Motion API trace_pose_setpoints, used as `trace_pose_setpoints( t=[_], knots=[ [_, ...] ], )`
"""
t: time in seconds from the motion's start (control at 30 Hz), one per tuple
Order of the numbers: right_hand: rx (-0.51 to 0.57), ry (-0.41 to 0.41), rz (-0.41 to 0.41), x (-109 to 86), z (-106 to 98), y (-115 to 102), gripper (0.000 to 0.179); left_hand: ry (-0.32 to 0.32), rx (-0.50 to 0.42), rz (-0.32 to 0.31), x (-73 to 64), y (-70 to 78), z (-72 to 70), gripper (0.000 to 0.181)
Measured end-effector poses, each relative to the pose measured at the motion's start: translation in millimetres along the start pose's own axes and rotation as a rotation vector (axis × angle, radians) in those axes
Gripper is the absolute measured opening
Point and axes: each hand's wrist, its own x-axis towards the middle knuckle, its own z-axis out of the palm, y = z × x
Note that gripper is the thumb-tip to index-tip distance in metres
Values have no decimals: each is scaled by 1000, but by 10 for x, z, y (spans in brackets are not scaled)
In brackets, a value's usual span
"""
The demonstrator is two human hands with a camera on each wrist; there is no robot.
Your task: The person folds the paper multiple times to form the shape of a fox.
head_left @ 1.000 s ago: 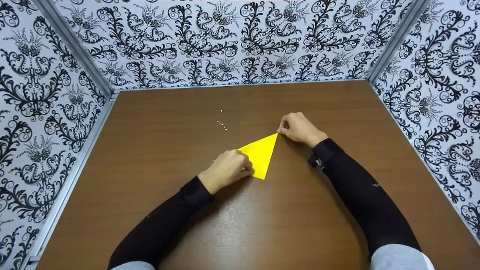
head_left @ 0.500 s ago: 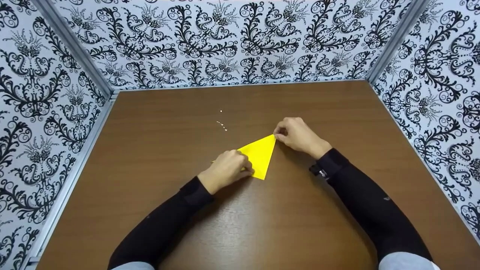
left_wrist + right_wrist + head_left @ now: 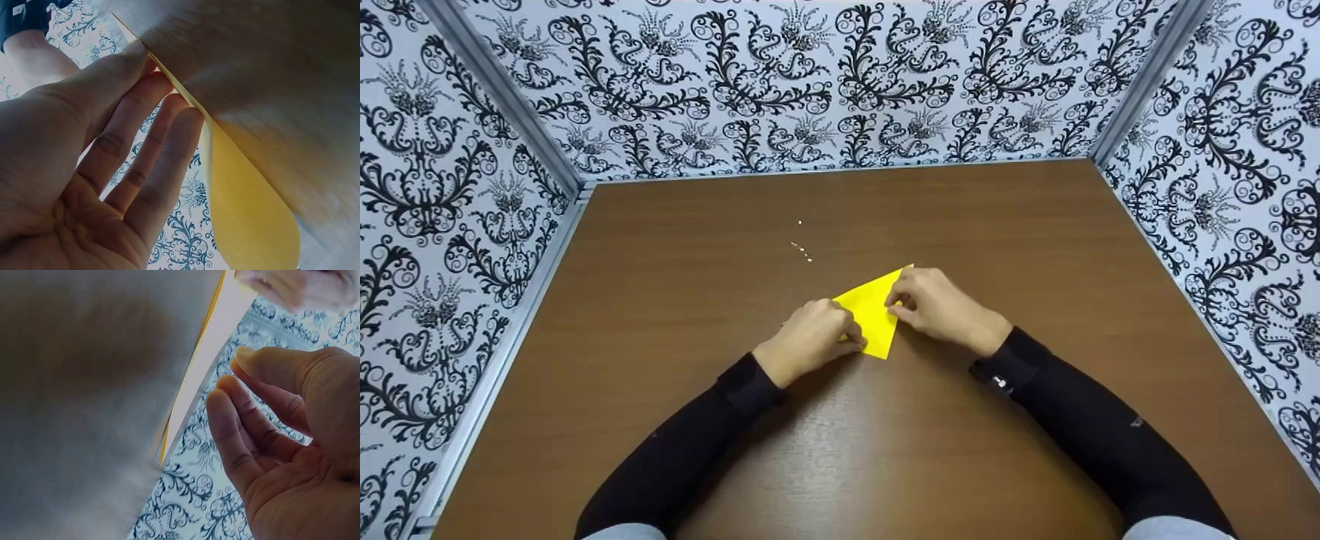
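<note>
A sheet of yellow paper (image 3: 870, 311), folded double, lies near the middle of the table. My left hand (image 3: 810, 334) holds its left part down, the thumb at the lower edge. In the left wrist view the left hand (image 3: 95, 152) has its thumb and fingertips on the paper, which bulges in a yellow loop (image 3: 253, 208). My right hand (image 3: 949, 307) hovers over the paper's right edge. The right wrist view shows the right hand (image 3: 281, 422) with loosely bent fingers, apart from the paper (image 3: 199, 360), whose pale side shows.
A brown wooden table (image 3: 735, 217) spreads under both arms. Small white specks (image 3: 801, 250) mark it beyond the paper. Patterned black-and-white walls (image 3: 840, 82) with grey metal edges enclose the back and both sides.
My right hand has let go of the paper's far right corner and moved toward me along its right edge. The left hand stays where it was on the paper.
</note>
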Motion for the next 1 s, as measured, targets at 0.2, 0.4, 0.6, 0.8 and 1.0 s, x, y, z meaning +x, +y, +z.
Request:
trace_pose_setpoints(
  t=[0.2, 0.4, 0.6, 0.8, 1.0],
  knots=[
    [17, -27, -34, -41, 94, -114, 5, -1, -9, -10, -4, -5, 1, 10],
    [28, -35, -28, -51, 137, -180, 2, 4, -2, -1, -2, -10, 7, 6],
    [28, -54, -31, -66, 148, -208, 5, 4, -14, 1, -2, -13, 11, 6],
    [32, -80, -10, -72, 156, -210, 6, 3, -30, -5, -1, -17, 18, 6],
    [9, -81, -11, -73, 161, -213, 6, -7, -13, 3, 9, -11, 7, 6]
  ],
)
